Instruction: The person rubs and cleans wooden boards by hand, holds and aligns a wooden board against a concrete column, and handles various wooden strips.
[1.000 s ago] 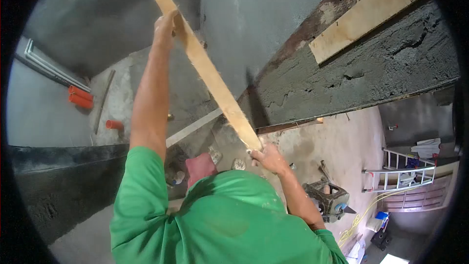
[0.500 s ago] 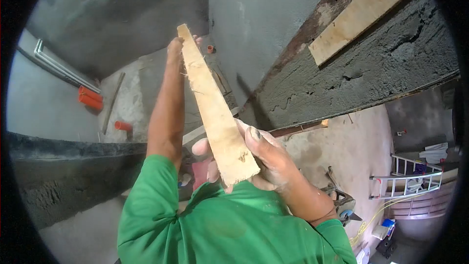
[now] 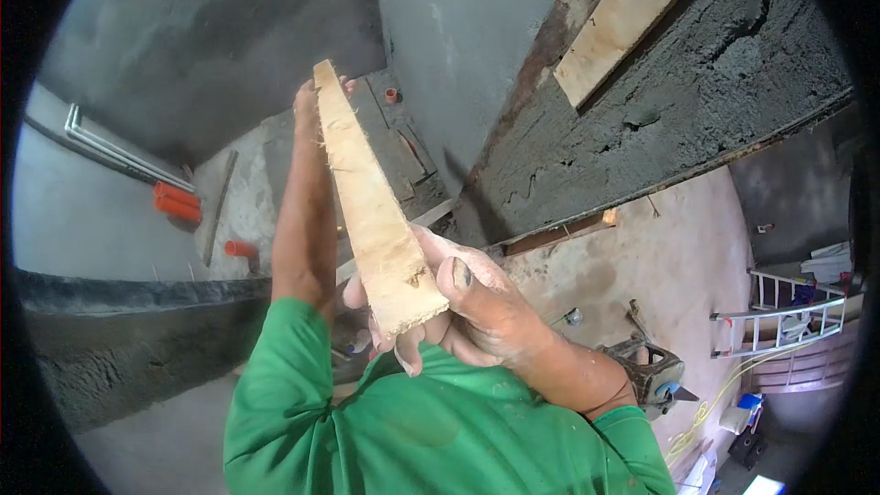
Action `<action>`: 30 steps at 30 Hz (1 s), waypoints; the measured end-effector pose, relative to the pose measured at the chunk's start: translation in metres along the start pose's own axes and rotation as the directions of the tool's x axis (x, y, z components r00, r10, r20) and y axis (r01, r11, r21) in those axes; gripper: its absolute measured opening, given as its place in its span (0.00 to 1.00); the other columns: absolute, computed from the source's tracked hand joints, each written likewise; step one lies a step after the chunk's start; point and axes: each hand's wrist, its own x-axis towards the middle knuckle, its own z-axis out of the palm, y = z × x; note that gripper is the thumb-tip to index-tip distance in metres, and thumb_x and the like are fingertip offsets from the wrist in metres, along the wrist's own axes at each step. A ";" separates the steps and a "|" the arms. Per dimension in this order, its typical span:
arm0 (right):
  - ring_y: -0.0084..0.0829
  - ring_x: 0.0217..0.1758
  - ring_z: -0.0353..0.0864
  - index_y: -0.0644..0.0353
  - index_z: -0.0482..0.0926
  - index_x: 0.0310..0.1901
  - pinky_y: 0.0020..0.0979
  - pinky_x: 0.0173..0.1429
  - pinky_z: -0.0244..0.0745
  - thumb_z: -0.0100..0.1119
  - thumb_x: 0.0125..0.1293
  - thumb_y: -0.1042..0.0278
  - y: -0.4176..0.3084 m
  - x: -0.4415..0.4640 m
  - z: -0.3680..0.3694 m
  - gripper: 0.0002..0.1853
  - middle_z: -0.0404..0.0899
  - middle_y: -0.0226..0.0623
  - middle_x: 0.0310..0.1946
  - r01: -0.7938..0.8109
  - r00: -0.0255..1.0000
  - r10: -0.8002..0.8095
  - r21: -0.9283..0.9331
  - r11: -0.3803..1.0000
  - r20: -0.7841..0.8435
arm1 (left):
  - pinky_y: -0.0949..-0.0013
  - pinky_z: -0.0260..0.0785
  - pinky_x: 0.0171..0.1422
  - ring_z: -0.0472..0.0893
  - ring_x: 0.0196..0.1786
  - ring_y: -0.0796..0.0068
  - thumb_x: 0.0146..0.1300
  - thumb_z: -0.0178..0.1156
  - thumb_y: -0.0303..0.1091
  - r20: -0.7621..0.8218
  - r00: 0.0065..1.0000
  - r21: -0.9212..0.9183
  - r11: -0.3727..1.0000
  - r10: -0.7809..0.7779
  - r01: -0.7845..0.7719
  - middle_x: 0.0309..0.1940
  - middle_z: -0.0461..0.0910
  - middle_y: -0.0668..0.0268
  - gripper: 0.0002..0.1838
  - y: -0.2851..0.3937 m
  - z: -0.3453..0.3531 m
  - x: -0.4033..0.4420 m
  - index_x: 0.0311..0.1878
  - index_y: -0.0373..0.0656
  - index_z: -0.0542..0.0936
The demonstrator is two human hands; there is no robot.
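A long, narrow wooden board (image 3: 371, 211) with splintered edges stretches away from me, its rough-cut near end close to my chest. Around that near end my right hand (image 3: 477, 298) is closed, thumb along the side and fingers underneath. My left arm reaches out to the far end, where my left hand (image 3: 304, 103) grips the board; part of that hand is hidden behind the wood. A second wooden board (image 3: 632, 23) lies against the rough wet-looking mortar surface (image 3: 660, 128) at the upper right, apart from both hands.
Orange pipe pieces (image 3: 177, 203) and a thin wooden strip (image 3: 219, 206) lie on the floor at left. White pipes (image 3: 128, 154) run along the left wall. At right are an aluminium ladder (image 3: 779, 325), a yellow cord (image 3: 701, 417) and a dark tool-like object (image 3: 651, 371).
The held board has shifted left in view, with both hands still on it. The surroundings have shifted too, as my head turned slightly.
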 end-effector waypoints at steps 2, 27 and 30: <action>0.44 0.46 0.84 0.71 0.47 0.72 0.34 0.34 0.84 0.60 0.67 0.42 0.001 -0.002 -0.003 0.49 0.73 0.57 0.55 0.002 1.000 -0.003 0.026 1.000 0.009 | 0.60 0.84 0.39 0.85 0.41 0.52 0.72 0.42 0.34 -0.022 0.999 -0.069 0.997 -0.028 0.026 0.45 0.80 0.43 0.20 0.000 0.003 -0.006 0.54 0.23 0.70; 0.53 0.47 0.82 0.56 0.75 0.57 0.50 0.53 0.76 0.57 0.61 0.57 0.186 -0.241 -0.361 0.23 0.83 0.52 0.45 -0.777 0.617 -0.247 -0.628 -0.040 -0.747 | 0.68 0.77 0.55 0.80 0.53 0.67 0.69 0.59 0.32 0.296 0.955 0.769 0.592 0.008 -0.243 0.53 0.76 0.54 0.20 -0.023 0.055 -0.088 0.59 0.31 0.74; 0.52 0.57 0.78 0.60 0.75 0.60 0.47 0.64 0.71 0.58 0.62 0.56 0.197 -0.282 -0.350 0.26 0.78 0.53 0.56 -0.767 0.623 -0.237 -0.641 -0.001 -0.745 | 0.65 0.75 0.60 0.79 0.57 0.64 0.64 0.61 0.28 0.340 0.940 0.703 0.673 -0.030 -0.233 0.56 0.75 0.54 0.26 -0.061 0.072 -0.127 0.66 0.34 0.69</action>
